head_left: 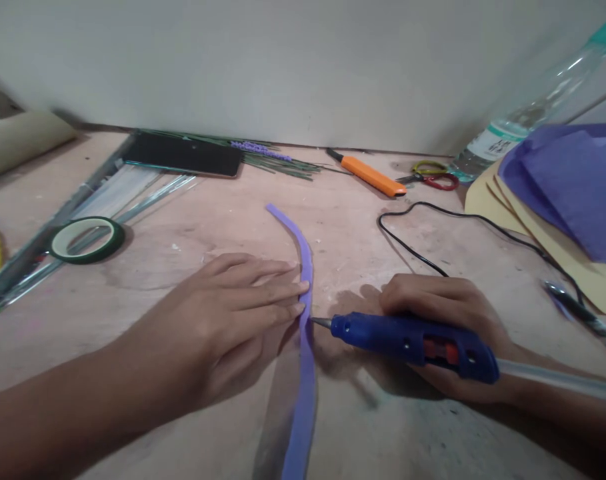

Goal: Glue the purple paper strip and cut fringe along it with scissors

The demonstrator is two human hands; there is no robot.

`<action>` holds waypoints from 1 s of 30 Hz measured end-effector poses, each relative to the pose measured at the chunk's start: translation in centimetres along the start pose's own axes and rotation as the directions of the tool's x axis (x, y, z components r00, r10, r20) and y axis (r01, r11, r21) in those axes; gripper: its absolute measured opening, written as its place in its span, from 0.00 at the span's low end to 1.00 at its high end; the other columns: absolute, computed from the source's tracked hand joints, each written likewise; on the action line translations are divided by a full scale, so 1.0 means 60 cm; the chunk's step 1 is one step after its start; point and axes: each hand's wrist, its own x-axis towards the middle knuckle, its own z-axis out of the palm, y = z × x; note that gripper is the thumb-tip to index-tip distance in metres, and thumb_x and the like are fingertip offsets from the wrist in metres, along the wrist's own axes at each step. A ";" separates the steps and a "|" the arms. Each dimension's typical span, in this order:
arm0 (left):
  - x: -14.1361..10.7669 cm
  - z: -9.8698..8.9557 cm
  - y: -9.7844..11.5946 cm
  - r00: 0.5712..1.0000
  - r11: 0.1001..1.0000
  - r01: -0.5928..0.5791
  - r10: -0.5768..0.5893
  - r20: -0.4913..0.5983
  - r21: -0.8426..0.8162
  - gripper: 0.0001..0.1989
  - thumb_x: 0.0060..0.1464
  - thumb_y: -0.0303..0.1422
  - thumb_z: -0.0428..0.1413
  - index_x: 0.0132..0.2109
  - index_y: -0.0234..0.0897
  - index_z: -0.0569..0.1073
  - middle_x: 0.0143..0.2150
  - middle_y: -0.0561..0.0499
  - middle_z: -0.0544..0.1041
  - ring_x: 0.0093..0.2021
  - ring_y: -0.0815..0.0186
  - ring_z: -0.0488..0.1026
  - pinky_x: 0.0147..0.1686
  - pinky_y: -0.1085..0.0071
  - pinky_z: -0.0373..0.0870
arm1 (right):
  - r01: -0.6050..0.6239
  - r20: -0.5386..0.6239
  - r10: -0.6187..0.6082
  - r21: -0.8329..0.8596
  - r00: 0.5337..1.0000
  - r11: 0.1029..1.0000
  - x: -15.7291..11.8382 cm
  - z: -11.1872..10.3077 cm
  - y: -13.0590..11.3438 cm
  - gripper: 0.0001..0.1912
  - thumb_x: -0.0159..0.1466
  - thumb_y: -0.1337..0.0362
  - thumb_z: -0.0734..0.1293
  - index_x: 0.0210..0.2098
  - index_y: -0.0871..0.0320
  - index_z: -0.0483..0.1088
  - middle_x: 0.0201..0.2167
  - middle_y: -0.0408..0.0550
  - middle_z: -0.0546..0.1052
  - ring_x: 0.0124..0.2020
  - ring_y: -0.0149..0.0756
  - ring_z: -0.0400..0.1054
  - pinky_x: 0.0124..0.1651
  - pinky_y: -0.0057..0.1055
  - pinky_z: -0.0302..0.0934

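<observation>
A long narrow purple strip (pixel 307 380) runs up the middle of the table, its far end curving to the left. The fingertips of my left hand (pixel 237 310) rest on the strip, with the fingers stretched out and nothing held. To the right, my right hand (pixel 447 310) is wrapped round a blue glue gun (pixel 377 337). The gun's metal nozzle points left and is at the strip's right edge, just below my left fingertips. A clear glue stick (pixel 557 377) sticks out of the gun's back end.
Green tape roll (pixel 113 241), black phone (pixel 183 155) and thin green stems (pixel 277 163) lie at the back left. An orange cutter (pixel 370 175), scissors (pixel 435 177), bottle (pixel 497 140), purple sheets (pixel 577 187) and black cable (pixel 407 247) are to the right.
</observation>
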 end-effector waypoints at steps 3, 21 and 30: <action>0.003 -0.001 0.002 1.000 0.999 -0.015 0.015 0.007 0.033 0.20 0.74 0.27 0.50 0.64 0.47 0.79 0.68 0.51 0.84 0.65 0.50 0.82 0.63 0.47 0.72 | 0.014 0.010 -0.014 -0.017 1.000 1.000 0.002 0.000 -0.003 0.08 0.65 0.66 0.69 0.44 0.52 0.70 0.30 0.43 0.72 0.27 0.36 0.67 0.30 0.36 0.54; 0.007 0.006 0.010 0.997 0.982 -0.073 0.076 -0.009 0.175 0.12 0.77 0.27 0.55 0.58 0.36 0.82 0.61 0.49 0.88 0.57 0.54 0.82 0.55 0.54 0.69 | 0.022 -0.006 -0.022 -0.023 1.000 0.999 -0.001 0.006 0.001 0.05 0.68 0.66 0.68 0.44 0.54 0.69 0.31 0.42 0.71 0.28 0.34 0.65 0.31 0.34 0.54; 0.005 0.002 0.011 0.992 0.956 -0.126 0.117 0.052 0.265 0.12 0.78 0.30 0.55 0.58 0.33 0.82 0.63 0.46 0.87 0.59 0.50 0.82 0.56 0.51 0.69 | -0.009 -0.013 0.009 0.012 1.000 1.000 -0.007 0.009 0.008 0.07 0.67 0.66 0.68 0.44 0.53 0.69 0.32 0.41 0.72 0.29 0.33 0.66 0.31 0.34 0.55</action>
